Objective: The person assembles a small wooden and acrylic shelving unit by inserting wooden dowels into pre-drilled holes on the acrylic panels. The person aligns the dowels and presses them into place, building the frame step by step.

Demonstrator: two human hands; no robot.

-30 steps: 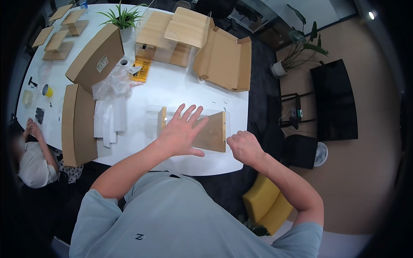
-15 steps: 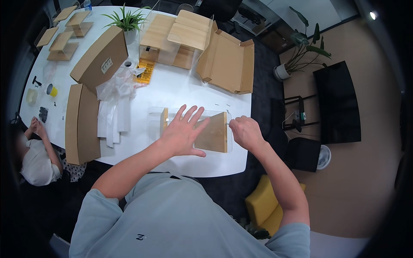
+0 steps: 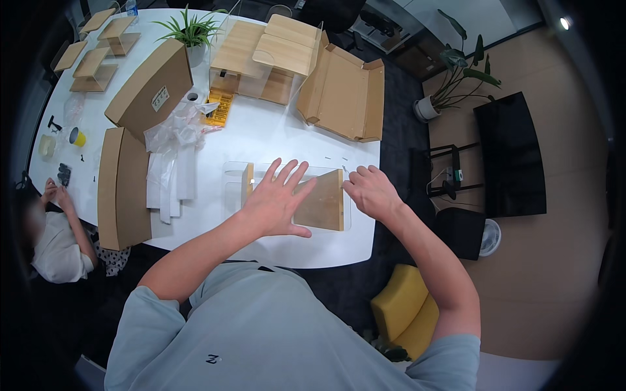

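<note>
Right grip [image 3: 372, 193] is curled together at the outer end of the wood-and-clear-sheet stand [image 3: 321, 203], anything pinched inside it hidden, while the left grip [image 3: 271, 203] spreads its fingers apart over the stand's middle. Should the left one bear down unevenly or the right push off line, the stand could skid or tip on the smooth bench [image 3: 261, 130]. Near the bench's front edge, it shows two pale-edged boards and clear, round-cornered sheeting.

Black screen [image 3: 510, 154] and perhaps a bottle [image 3: 132, 8]
</note>
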